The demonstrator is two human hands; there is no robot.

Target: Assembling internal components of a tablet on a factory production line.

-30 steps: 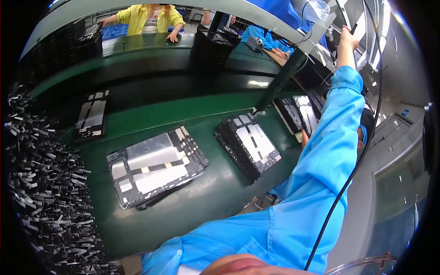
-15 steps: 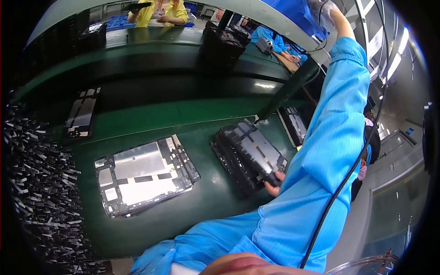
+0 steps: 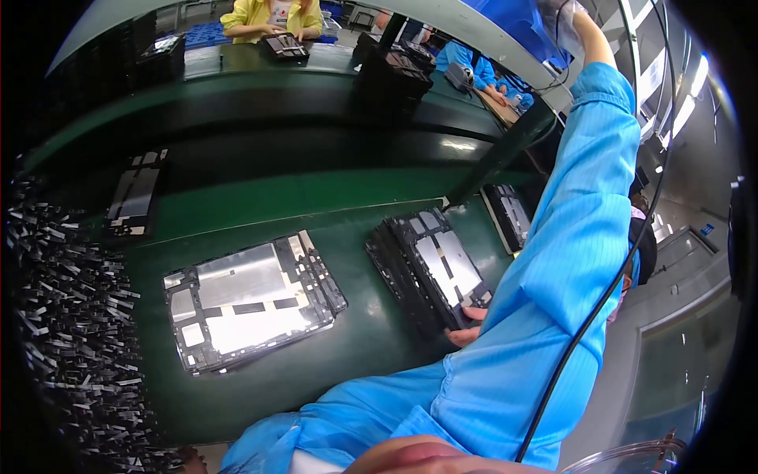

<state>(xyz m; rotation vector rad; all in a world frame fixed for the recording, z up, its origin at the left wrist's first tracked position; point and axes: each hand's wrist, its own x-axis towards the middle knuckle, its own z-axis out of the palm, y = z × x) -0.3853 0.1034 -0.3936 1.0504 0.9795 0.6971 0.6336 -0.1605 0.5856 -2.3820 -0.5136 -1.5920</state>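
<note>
**A:** At the right end of the green tabletop (image 3: 355, 355), what is the left hand (image 3: 467, 325) on?

**B:** The dark stack of panels (image 3: 430, 272). It lies flat and slightly askew, with pale plates showing on its top face. The thumb rests on the near corner and the fingers (image 3: 462, 340) curl at the edge below, so the grip looks clamped on that corner. The blue sleeve hides the rest of the hand.

**A:** And the right hand (image 3: 588, 35)?

**B:** It is raised high overhead at the upper right, up among some wires and a pale fitting. I cannot tell whether its grip is apart or together.

**A:** So which step is this?

**B:** I judge it a hold-and-reach: one hand steadies the dark stack while the other is up at the overhead gear. The next move calls for the stack to stay square and for the raised arm to keep free of the black cable (image 3: 584, 332) hanging beside the sleeve.

**A:** What lies around it?

**B:** To the left, apart from it, is a silver-backed stack (image 3: 249, 300). Another panel (image 3: 509, 215) lies behind, by the slanted black post (image 3: 501, 162). A further one (image 3: 134, 193) sits far left, above a heap of small dark strips (image 3: 63, 316). Beyond, a co-worker in yellow (image 3: 272, 12) is handling a panel.
</note>
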